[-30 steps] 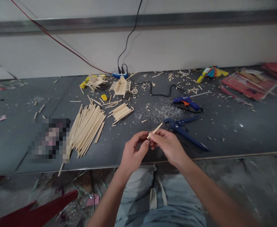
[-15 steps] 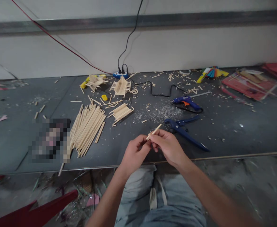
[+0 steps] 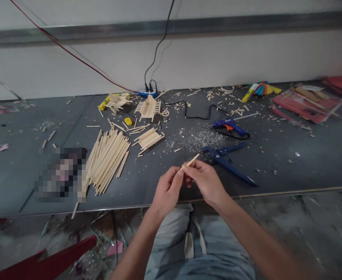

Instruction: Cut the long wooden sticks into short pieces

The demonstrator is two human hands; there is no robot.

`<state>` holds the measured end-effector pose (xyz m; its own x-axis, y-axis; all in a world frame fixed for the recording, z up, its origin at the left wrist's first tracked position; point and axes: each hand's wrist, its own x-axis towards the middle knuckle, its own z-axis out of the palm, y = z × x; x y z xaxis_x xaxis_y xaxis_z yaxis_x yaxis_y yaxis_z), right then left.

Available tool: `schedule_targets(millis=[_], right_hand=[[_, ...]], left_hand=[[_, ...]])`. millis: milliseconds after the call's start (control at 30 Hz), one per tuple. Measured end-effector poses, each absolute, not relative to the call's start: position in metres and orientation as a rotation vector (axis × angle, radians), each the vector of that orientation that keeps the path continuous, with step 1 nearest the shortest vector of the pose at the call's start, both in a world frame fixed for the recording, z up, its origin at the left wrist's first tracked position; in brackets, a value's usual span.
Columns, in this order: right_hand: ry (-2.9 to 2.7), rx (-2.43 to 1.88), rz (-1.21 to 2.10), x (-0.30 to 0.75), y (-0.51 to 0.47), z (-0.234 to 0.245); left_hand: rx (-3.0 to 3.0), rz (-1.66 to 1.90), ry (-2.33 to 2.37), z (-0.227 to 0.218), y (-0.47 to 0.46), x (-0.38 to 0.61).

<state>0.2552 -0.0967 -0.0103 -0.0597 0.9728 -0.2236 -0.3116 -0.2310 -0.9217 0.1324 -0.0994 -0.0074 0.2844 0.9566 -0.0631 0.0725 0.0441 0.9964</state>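
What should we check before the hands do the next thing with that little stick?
1. Stick held firmly: ok. The left hand and the right hand both pinch its lower end.
2. Stick whole: ok, as far as it shows; the pinched end is hidden.
3. Cutter close by: ok. It lies on the table just beyond the right hand.
4. Glue gun out of the way: ok, it lies farther back. Hot or cold: cannot tell.
5. Spare sticks ready: ok. A pile lies to the left.
6. Table tidy: not ok. Scraps are scattered about.
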Motion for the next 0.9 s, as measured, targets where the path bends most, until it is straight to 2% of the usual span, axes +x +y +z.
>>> schedule_targets(millis=[367,800,900], right_hand=[[-0.87,-1.153,1.459,0.254,-0.1,-0.016],[-0.765,-1.127,1.625,0.267,-0.1,-0.025],[-0.857,-1.254,1.45,0.301,-0.095,-0.013]], left_hand=[[1.374,0.95,1.146,-0.016,-0.1,0.136],[1.41,0.927,1.211,-0.031,-0.095,0.137],[1.444,0.904,1.269,-0.034,-0.095,0.134]])
